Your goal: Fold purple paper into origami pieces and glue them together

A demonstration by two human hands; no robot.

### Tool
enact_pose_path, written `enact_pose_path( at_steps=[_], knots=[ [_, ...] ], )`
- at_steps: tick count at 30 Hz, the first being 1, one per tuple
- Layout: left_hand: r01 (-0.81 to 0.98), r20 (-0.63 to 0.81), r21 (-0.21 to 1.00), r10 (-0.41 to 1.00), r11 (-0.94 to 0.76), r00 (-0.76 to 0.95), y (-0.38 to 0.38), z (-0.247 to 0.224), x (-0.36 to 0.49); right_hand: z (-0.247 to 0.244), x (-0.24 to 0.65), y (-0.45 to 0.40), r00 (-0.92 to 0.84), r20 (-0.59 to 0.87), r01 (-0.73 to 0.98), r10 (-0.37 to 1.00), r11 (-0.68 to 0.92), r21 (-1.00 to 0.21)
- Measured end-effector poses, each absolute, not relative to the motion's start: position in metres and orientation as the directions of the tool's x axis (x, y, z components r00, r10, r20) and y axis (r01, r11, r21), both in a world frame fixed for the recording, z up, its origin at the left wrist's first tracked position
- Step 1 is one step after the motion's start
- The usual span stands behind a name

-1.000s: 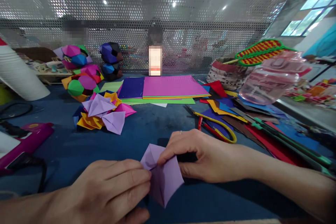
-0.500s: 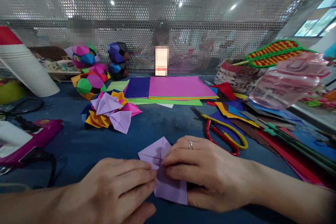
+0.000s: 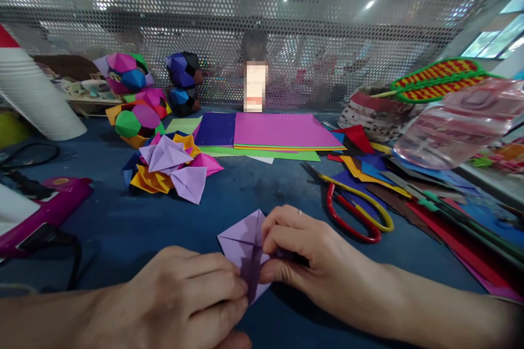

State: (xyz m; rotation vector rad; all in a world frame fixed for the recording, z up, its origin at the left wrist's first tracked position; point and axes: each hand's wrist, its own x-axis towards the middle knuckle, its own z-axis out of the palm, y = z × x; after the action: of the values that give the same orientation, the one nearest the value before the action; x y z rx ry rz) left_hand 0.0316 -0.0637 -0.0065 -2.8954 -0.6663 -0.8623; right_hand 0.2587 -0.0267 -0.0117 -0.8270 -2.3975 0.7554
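Note:
A creased sheet of lilac origami paper (image 3: 239, 237) lies between my hands at the front of the dark blue table, its top corner pointing away from me. My left hand (image 3: 184, 292) presses its fingertips on the paper's lower left part. With thumb and fingers, my right hand (image 3: 303, 251) pinches the paper's right side, and that edge is lifted and bent over. The fingers hide part of the right edge. Beyond, to the left, sits a cluster of folded lilac, orange and pink paper pieces (image 3: 166, 154). Scissors (image 3: 356, 204) with red and yellow handles lie right of my right hand.
A stack of coloured paper (image 3: 282, 130) lies at the back. Several folded paper balls (image 3: 139, 120) stand back left, near stacked white cups (image 3: 36, 92) and a magenta glue gun (image 3: 61, 196). Paper strips (image 3: 442, 229) and a pink bottle (image 3: 454, 125) are on the right.
My right hand has turned from lying flat over the paper to pinching its right side, which is now raised and folded inward. My left hand stays on the paper. The view has shifted slightly.

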Motion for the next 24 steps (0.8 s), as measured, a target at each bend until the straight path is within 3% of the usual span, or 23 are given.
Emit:
enact_pose_path(
  at_steps=[10, 19, 24],
  knots=[
    [0.377, 0.476, 0.115, 0.384, -0.919, 0.791, -0.057, -0.021, 0.026, -0.018, 0.246, -0.024, -0.607, 0.215, 0.528, 0.765, 0.59, -0.61],
    [0.326, 0.481, 0.033, 0.301, -0.945, 0.824, -0.045, -0.027, 0.03, -0.013, 0.246, -0.028, -0.583, 0.152, 0.607, 0.798, 0.552, -0.571],
    [0.381, 0.578, 0.044, 0.334, -0.924, 0.745, -0.046, -0.039, 0.037, -0.012, 0.249, -0.028, -0.597, 0.17, 0.615, 0.784, 0.584, -0.53]
  ],
)
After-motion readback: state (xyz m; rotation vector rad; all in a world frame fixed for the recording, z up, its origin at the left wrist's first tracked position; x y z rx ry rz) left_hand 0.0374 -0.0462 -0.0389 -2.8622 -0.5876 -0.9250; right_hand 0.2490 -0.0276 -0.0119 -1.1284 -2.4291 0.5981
